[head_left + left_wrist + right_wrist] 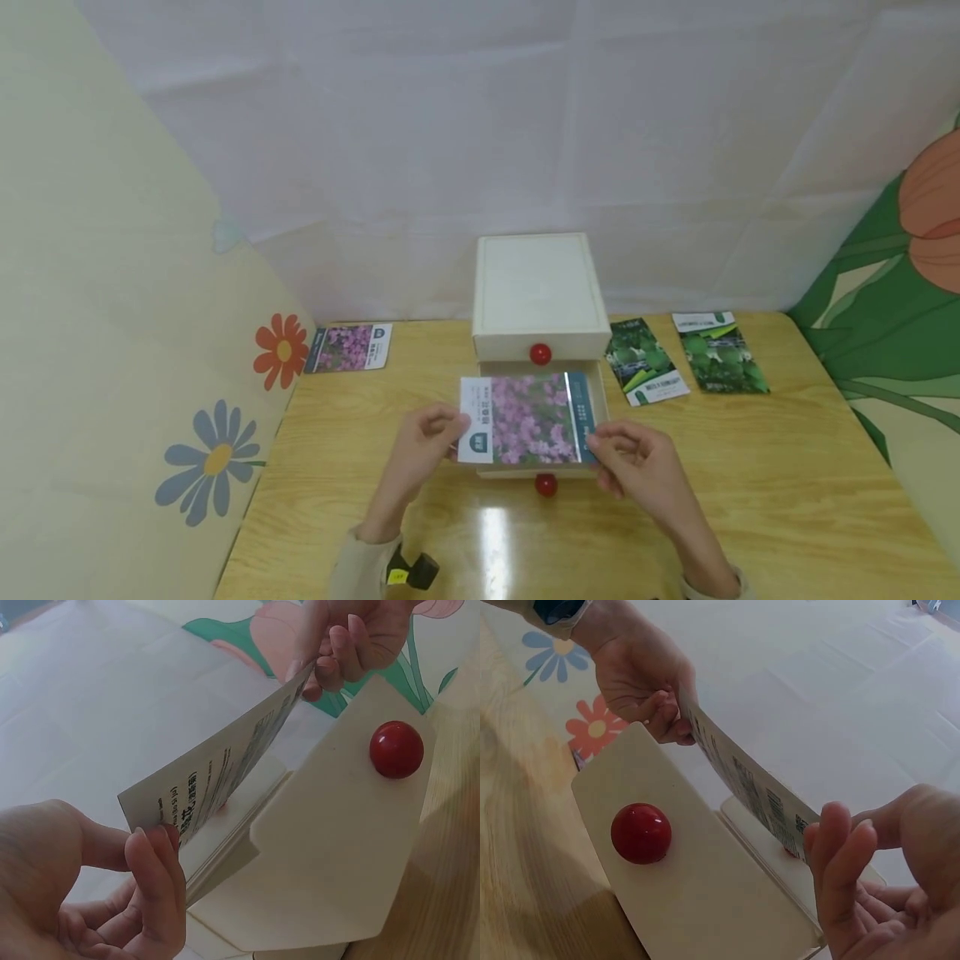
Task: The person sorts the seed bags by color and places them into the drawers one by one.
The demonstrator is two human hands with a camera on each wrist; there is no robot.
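Note:
Both hands hold a seed packet (528,419) with pink flowers printed on its front, one hand at each short end. My left hand (425,442) pinches the white end between thumb and fingers. The dark blue end is pinched by my right hand (641,461). Behind and below the packet, the drawer (536,472) of a white box (540,287) is pulled out, and the packet overlaps it in the head view. Printed text covers the packet's back (217,776) in the left wrist view. A red knob (641,833) shows on the drawer's front in the right wrist view.
Another pink-flower packet (348,347) lies at the table's back left. Two green packets, one nearer (645,360) and one farther right (720,352), lie right of the box. A white cloth (420,150) hangs behind the wooden table (795,483).

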